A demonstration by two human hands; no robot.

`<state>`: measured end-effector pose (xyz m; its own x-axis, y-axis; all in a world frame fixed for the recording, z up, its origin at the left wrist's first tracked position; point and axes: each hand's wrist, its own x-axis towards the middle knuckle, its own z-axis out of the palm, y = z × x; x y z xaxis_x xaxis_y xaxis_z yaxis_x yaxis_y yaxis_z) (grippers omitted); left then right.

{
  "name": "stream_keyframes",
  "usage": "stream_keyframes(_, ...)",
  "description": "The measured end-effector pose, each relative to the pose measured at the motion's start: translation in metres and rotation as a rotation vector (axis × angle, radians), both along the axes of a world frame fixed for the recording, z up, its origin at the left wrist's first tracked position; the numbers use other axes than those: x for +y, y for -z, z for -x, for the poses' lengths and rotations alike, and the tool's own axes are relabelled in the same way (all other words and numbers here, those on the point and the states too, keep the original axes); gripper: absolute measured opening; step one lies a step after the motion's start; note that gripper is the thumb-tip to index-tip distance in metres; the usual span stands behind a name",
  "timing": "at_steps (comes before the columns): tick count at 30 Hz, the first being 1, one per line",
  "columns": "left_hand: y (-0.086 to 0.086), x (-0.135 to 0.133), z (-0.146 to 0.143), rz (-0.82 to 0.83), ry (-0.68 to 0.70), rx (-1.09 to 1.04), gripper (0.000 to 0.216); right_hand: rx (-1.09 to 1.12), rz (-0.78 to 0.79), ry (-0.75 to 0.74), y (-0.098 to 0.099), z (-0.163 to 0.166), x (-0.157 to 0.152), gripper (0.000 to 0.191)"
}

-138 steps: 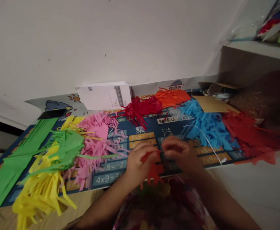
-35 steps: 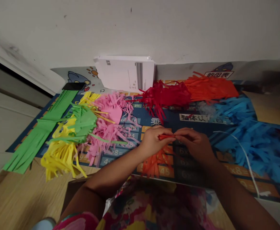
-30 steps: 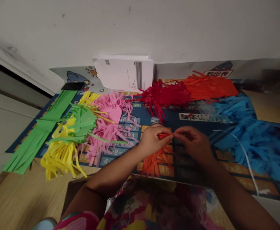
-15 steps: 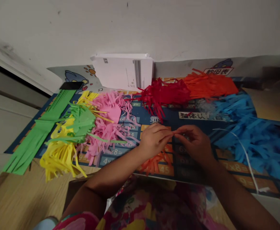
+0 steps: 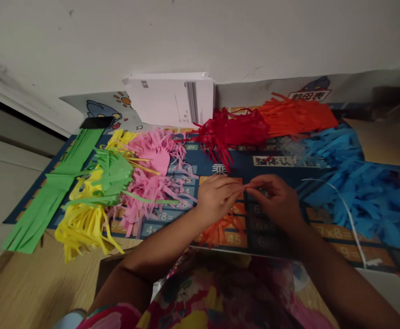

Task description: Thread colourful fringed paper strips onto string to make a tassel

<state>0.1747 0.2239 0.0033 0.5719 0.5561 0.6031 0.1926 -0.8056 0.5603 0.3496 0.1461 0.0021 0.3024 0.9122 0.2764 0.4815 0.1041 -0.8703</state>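
Observation:
My left hand (image 5: 216, 196) is closed in a pinch above the mat. Its fingertips meet those of my right hand (image 5: 271, 198), also pinched. What they grip between them is too small and hidden to make out. Orange fringed paper (image 5: 218, 230) spreads just below my left hand, partly covered by it; I cannot tell whether the hand holds it. Beyond my hands lies a bundle of red fringed paper (image 5: 237, 130), with orange-red fringed paper (image 5: 299, 119) beside it. Blue fringed paper (image 5: 367, 196) is heaped to the right of my right hand.
On the left lie green strips (image 5: 45, 201), yellow fringe (image 5: 85, 228), a light green piece (image 5: 114, 173) and pink fringe (image 5: 152, 178). A white box (image 5: 172, 100) leans on the wall; a dark phone (image 5: 98, 122) lies nearby. A white cord (image 5: 349, 210) curves over the printed mat (image 5: 227, 160).
The whole view has shifted slightly. My hands keep the same fingertip-to-fingertip pinch, and the papers lie as before.

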Motion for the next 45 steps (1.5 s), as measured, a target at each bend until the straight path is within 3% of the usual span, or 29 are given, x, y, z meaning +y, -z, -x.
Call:
stream_keyframes(8, 0.001, 0.000, 0.001, -0.066, 0.004, -0.022, 0.015, 0.035, 0.000, -0.018, -0.001, 0.000, 0.001, 0.015)
stream_keyframes(16, 0.002, 0.002, -0.002, -0.005, -0.014, 0.056, 0.010, -0.024, -0.006, -0.031, -0.001, 0.005, 0.001, 0.009)
stream_keyframes(20, 0.004, 0.002, -0.002, 0.037, -0.029, 0.153, 0.009, -0.234, -0.064, -0.120, -0.008, -0.002, 0.004, 0.012)
stream_keyframes(23, 0.006, 0.002, -0.001, 0.081, -0.032, 0.141, 0.010, -0.461, -0.037, -0.065, -0.025, -0.042, -0.002, 0.016)
stream_keyframes(27, 0.003, 0.002, -0.002, 0.293, -0.017, 0.045, 0.009, -0.874, 0.303, 0.257, -0.037, -0.114, -0.019, 0.008)
stream_keyframes(30, -0.001, 0.000, -0.005, 0.540, 0.033, -0.033, 0.012, -0.918, 0.513, 0.344, -0.027, -0.142, -0.023, 0.003)
stream_keyframes(33, -0.006, -0.002, -0.009, 0.835, 0.146, -0.145, 0.023, -0.873, 0.536, 0.371, -0.021, -0.144, -0.026, 0.012)
stream_keyframes(38, -0.021, -0.009, -0.010, 1.212, 0.240, -0.359, 0.041, -0.806, 0.459, 0.438, -0.036, -0.128, -0.042, 0.025)
stream_keyframes(41, -0.037, -0.015, -0.007, 1.330, 0.268, -0.376, 0.045, -0.820, 0.541, 0.417, -0.034, -0.120, -0.043, 0.028)
stream_keyframes(45, -0.061, -0.028, 0.005, 1.339, 0.348, -0.312, 0.044, -0.775, 0.656, 0.409, -0.019, -0.117, -0.033, 0.018)
